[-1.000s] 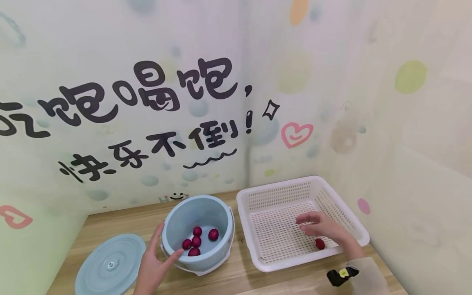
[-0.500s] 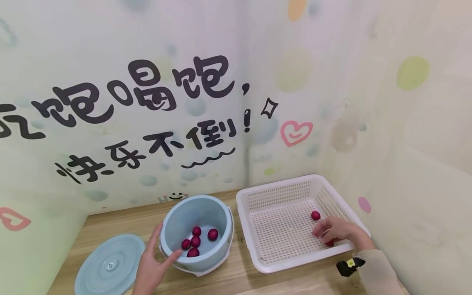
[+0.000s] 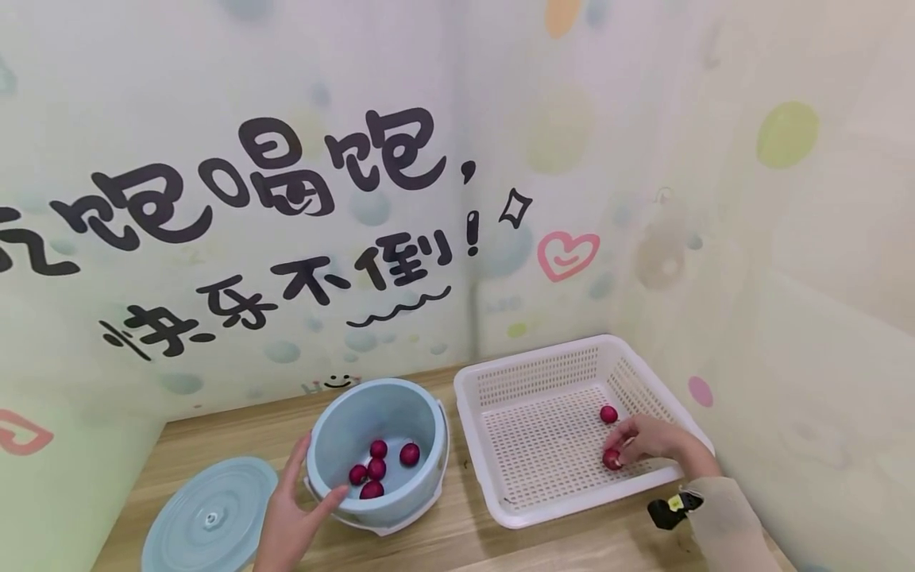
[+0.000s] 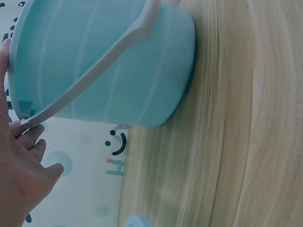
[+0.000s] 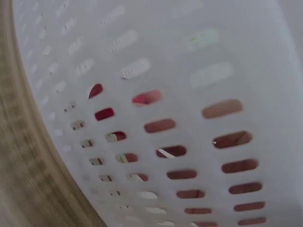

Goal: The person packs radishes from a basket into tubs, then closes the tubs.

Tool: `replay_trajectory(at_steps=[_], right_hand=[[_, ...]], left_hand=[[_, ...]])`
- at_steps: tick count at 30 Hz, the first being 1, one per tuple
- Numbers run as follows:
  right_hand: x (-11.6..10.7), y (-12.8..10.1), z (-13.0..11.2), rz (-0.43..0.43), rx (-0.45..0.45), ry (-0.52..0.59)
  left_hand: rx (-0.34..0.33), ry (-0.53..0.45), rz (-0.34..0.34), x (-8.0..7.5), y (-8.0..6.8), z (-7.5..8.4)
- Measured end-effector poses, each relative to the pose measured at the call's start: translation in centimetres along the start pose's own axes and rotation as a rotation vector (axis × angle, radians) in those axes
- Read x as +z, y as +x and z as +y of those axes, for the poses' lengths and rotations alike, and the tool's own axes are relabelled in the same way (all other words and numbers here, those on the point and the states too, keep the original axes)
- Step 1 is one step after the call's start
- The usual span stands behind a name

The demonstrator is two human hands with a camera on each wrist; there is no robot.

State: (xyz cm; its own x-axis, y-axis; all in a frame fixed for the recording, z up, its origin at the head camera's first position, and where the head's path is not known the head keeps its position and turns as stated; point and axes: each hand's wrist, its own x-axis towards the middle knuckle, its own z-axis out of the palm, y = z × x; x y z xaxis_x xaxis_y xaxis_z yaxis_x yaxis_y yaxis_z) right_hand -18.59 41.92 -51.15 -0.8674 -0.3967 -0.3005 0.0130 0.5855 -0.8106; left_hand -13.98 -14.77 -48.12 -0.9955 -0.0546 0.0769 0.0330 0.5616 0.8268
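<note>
A pale blue bucket (image 3: 422, 492) (image 4: 109, 61) stands on the wooden table (image 3: 457, 548) with several red balls (image 3: 375, 469) in it. My left hand (image 3: 303, 486) (image 4: 21, 165) rests against the bucket's left side, fingers straight, by the grey handle (image 4: 94, 75). A white slotted basket (image 3: 543, 361) (image 5: 189, 61) stands to the right. In it, my right hand (image 3: 623, 450) pinches a red ball (image 3: 611, 459) near the front right corner. A second red ball (image 3: 608, 414) lies loose behind it. In the right wrist view, red (image 5: 104, 114) shows only through the basket's slots.
The bucket's blue lid (image 3: 207, 516) lies flat at the table's front left. Decorated walls close in the table at the back and on the right, close to the basket. A black device (image 3: 672, 508) sits on my right wrist.
My right hand has drawn back from the basket's middle to its front right. One ball now lies loose at the back right and the fingers pinch another. The left hand stayed on the bucket.
</note>
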Motion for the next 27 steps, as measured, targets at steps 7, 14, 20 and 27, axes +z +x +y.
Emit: replay_trajectory(at_steps=[7,14,20,27], right_hand=[[0.0,0.1,-0.5,0.03,-0.051,0.041],[0.1,0.2,-0.9,0.052,-0.054,0.062],[0.3,0.1,-2.5,0.05,-0.111,0.105],[1.3,0.5,-4.4,0.04,-0.197,0.149]], left_hand=[[0.002,0.009,-0.001,-0.1,-0.1,0.0],[0.013,0.008,0.0,-0.1,-0.1,0.0],[0.021,0.003,0.0,-0.1,0.0,-0.1],[-0.012,0.004,-0.021,-0.2,-0.1,-0.2]])
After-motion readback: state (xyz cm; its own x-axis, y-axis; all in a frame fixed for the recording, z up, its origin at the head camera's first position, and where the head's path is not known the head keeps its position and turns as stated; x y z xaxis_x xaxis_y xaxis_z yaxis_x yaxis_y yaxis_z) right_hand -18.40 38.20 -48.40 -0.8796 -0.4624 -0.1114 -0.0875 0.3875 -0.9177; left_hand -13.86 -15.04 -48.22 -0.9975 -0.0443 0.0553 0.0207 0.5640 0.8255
